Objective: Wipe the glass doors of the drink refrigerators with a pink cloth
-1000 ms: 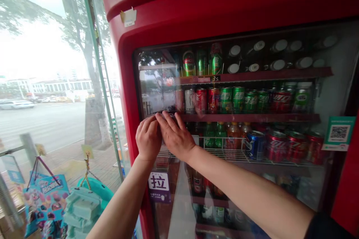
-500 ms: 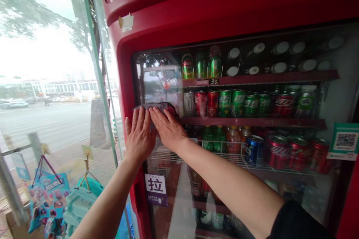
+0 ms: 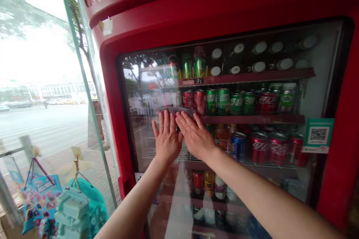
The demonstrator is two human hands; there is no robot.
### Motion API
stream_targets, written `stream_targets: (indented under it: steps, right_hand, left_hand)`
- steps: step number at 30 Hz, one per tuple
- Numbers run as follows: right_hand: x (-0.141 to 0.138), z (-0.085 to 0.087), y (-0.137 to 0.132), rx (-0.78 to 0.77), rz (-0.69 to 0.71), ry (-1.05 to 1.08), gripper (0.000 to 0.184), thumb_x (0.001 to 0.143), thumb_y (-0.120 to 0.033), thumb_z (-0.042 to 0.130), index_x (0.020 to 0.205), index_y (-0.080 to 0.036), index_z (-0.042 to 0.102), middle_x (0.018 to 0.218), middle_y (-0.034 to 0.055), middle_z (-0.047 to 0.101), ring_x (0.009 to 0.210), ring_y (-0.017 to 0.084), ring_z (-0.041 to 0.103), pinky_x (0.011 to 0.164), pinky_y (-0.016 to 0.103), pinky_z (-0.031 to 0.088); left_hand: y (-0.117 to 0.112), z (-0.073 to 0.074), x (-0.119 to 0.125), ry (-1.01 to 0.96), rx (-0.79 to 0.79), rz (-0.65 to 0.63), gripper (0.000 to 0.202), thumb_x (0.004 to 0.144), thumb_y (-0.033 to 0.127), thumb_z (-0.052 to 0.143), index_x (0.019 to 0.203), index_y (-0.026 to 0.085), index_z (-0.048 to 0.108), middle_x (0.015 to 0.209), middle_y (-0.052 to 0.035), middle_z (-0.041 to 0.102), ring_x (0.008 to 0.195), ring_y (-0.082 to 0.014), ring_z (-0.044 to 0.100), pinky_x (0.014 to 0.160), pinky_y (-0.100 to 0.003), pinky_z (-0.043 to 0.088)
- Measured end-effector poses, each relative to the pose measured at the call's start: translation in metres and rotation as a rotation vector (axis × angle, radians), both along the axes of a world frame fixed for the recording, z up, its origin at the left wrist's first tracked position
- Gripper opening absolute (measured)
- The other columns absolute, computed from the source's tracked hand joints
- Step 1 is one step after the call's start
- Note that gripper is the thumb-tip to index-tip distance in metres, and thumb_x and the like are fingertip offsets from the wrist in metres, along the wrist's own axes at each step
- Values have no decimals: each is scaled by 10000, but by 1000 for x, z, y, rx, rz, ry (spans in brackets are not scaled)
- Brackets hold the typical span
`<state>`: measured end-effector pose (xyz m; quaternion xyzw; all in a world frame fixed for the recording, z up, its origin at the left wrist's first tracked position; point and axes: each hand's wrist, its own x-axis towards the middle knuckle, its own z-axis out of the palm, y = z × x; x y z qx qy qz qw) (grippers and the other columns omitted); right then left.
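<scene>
A grey cloth (image 3: 176,110) sits under my fingertips, pressed against the glass door (image 3: 146,138) of the red drinks fridge (image 3: 110,93). My grip is wide: left hand (image 3: 167,138) and right hand (image 3: 196,136) lie flat side by side, fingers spread. Behind the glass, green and red cans (image 3: 221,101) stand on a shelf (image 3: 252,119).

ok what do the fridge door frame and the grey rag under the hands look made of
The door frame looks like glossy red moulded plastic, with smooth rounded edges, though painted metal is possible. The grey rag looks like soft fabric, with a creased, limp edge.
</scene>
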<state>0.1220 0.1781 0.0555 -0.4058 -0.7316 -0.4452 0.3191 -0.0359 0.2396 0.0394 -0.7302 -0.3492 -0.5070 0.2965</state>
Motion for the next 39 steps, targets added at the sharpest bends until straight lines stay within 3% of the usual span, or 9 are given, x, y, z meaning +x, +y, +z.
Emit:
stream_targets:
  steps: [8,11,14,17,20,26,33,36,39]
  right_hand:
    - [98,-27,-71,126,-270,57,761,1080,-164,464,1786,-158,177,1779,140,367,1657,322,377,1395,618,210]
    - [112,-36,-87,198,-325,128,813,1086,-186,486,1796,-163,90,1756,169,410,1629,367,423,1365,644,274]
    - [106,-42,-87,213,-354,172,835,1087,-174,453,1794,-164,8,1750,207,405,1627,406,413,1329,681,324]
    - [82,-40,-71,212,-364,189,826,1088,-164,425,1782,-121,-21,1755,238,376,1644,430,369,1312,705,333]
    - [48,-29,-47,180,-337,176,802,1088,-175,442,1776,-76,43,1764,245,357,1663,421,332,1328,695,300]
    - [-32,13,1,102,-168,148,675,1111,-281,486,1721,-32,340,1800,200,307,1701,356,250,1387,621,186]
    - [-124,63,41,-9,-14,37,639,1122,-269,435,1690,16,369,1806,179,275,1708,322,236,1408,586,194]
    - [-156,78,54,-49,-23,-36,621,1111,-219,402,1681,28,384,1802,171,287,1709,307,234,1419,546,199]
    - [-167,87,60,-36,-76,-92,618,1112,-199,353,1684,33,377,1808,164,285,1712,296,224,1427,511,185]
  left_hand:
    - [-52,-14,103,170,56,-131,769,1098,434,531,1757,126,282,1826,-207,263,1737,-362,127,1393,-670,138]
    - [-66,-19,129,205,130,-176,742,1085,401,528,1744,119,338,1835,-181,243,1737,-366,136,1393,-649,182]
    - [-70,-16,131,242,166,-165,726,1084,371,495,1746,116,341,1844,-154,220,1739,-356,131,1386,-644,227]
    - [-62,-7,106,299,171,-137,715,1097,337,443,1764,132,288,1854,-116,193,1742,-325,131,1392,-627,232]
    - [-45,6,65,304,144,-113,726,1094,304,445,1771,125,252,1844,-139,219,1738,-331,148,1396,-650,196]
    - [-6,37,-26,245,83,-41,748,1047,174,451,1769,130,259,1846,-163,179,1737,-336,121,1398,-666,81]
    - [26,62,-121,113,36,29,752,1042,186,439,1772,153,262,1828,-178,261,1725,-340,203,1388,-670,47]
    - [32,67,-148,41,8,56,735,1049,212,419,1767,138,279,1823,-194,274,1717,-367,226,1383,-682,48]
    - [35,70,-156,9,-4,65,722,1057,234,412,1762,129,294,1819,-211,280,1713,-384,230,1384,-684,51]
